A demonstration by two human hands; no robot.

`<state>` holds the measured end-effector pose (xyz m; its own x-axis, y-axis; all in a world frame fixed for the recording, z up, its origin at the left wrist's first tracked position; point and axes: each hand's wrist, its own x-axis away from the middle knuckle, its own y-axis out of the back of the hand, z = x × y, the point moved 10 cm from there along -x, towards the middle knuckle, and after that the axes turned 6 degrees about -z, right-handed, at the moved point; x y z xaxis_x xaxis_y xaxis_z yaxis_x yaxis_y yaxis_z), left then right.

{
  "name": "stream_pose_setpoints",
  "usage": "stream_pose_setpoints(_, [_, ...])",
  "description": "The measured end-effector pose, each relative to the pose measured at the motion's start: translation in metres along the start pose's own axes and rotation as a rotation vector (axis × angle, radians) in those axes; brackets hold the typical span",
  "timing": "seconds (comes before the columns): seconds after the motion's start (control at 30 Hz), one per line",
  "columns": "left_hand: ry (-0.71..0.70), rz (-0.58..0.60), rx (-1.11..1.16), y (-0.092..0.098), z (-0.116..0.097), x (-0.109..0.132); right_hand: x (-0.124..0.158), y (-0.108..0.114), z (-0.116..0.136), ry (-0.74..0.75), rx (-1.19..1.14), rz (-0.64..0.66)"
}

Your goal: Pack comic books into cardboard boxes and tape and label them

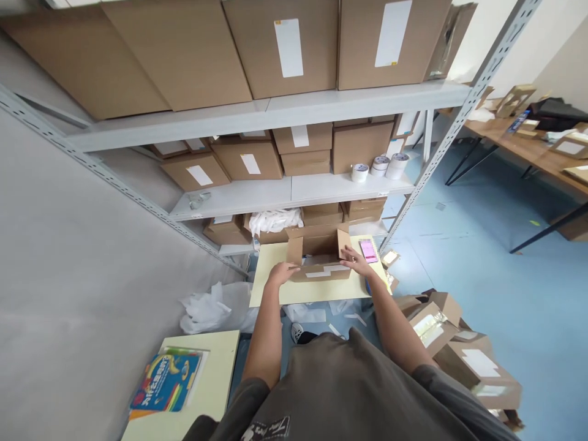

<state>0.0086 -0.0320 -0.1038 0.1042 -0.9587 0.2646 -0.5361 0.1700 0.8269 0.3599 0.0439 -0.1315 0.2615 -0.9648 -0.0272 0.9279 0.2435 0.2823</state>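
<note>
An open cardboard box (pixel 321 275) sits on a pale yellow table (pixel 266 293), its flaps raised and white label strips on its front. My left hand (pixel 282 272) grips the box's front left corner. On the right, my right hand (pixel 357 261) holds the box by its front right corner, its fingers close to the right flap (pixel 343 240). Something pale lies inside the box, too little seen to name. Just beyond my right hand, a phone with a pink screen (pixel 368 250) rests on the table.
A grey metal shelf (pixel 294 109) stocked with cardboard boxes stands ahead, with several tape rolls (pixel 360 173) on its middle level. Opened cartons (pixel 478 361) pile up on the floor at right. Books (pixel 168 380) lie on a second table at lower left, near white plastic wrapping (pixel 206 309).
</note>
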Motion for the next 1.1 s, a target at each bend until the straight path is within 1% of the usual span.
stream_pose_setpoints(0.13, [0.096, 0.048, -0.052, 0.015, 0.028, -0.005, -0.003, -0.024, 0.011, 0.080, 0.256, 0.112])
stream_pose_setpoints(0.2, [0.117, 0.001, -0.039, 0.024, 0.036, -0.008, -0.006, -0.032, 0.010, 0.069, 0.292, 0.090])
stream_pose_setpoints(0.23, [0.119, -0.053, -0.017, 0.029, 0.038, -0.009, -0.008, -0.034, 0.009, 0.054, 0.283, 0.042])
stream_pose_setpoints(0.3, [0.124, -0.206, 0.040, 0.035, 0.038, -0.009, -0.010, -0.034, 0.002, 0.006, 0.245, -0.114])
stream_pose_setpoints(0.37, [0.152, -0.367, 0.083, 0.035, 0.037, -0.004, -0.007, -0.031, -0.009, -0.049, 0.221, -0.291])
stream_pose_setpoints(0.4, [0.180, -0.424, 0.089, 0.031, 0.038, -0.001, -0.004, -0.030, -0.012, -0.062, 0.220, -0.365])
stream_pose_setpoints(0.47, [0.261, -0.480, 0.123, 0.018, 0.044, 0.004, -0.001, -0.032, -0.014, -0.038, 0.248, -0.450])
stream_pose_setpoints(0.53, [0.326, -0.501, 0.140, 0.009, 0.049, 0.006, -0.002, -0.037, -0.011, 0.018, 0.306, -0.454])
stream_pose_setpoints(0.6, [0.320, -0.501, 0.109, 0.010, 0.045, 0.001, -0.006, -0.042, -0.011, 0.037, 0.374, -0.419])
stream_pose_setpoints(0.63, [0.286, -0.493, 0.078, 0.015, 0.038, -0.004, -0.008, -0.043, -0.012, 0.029, 0.402, -0.403])
stream_pose_setpoints(0.73, [0.139, -0.462, -0.006, 0.035, 0.005, -0.030, -0.014, -0.044, -0.018, -0.026, 0.446, -0.377])
stream_pose_setpoints(0.8, [0.062, -0.475, -0.023, 0.051, -0.016, -0.048, -0.017, -0.043, -0.021, -0.055, 0.451, -0.376])
stream_pose_setpoints(0.87, [-0.017, -0.456, -0.041, 0.060, -0.035, -0.064, -0.018, -0.043, -0.021, -0.070, 0.457, -0.376])
stream_pose_setpoints(0.9, [-0.044, -0.444, -0.046, 0.062, -0.040, -0.069, -0.019, -0.043, -0.021, -0.075, 0.461, -0.376])
stream_pose_setpoints(0.93, [-0.057, -0.438, -0.049, 0.062, -0.042, -0.072, -0.019, -0.042, -0.021, -0.080, 0.466, -0.378])
stream_pose_setpoints(1.0, [-0.038, -0.448, -0.042, 0.058, -0.036, -0.069, -0.019, -0.041, -0.021, -0.090, 0.472, -0.384])
stream_pose_setpoints(1.07, [0.017, -0.466, -0.024, 0.046, -0.022, -0.057, -0.018, -0.043, -0.023, -0.094, 0.483, -0.374])
stream_pose_setpoints(1.1, [0.045, -0.451, -0.016, 0.035, -0.014, -0.051, -0.018, -0.045, -0.024, -0.089, 0.493, -0.358])
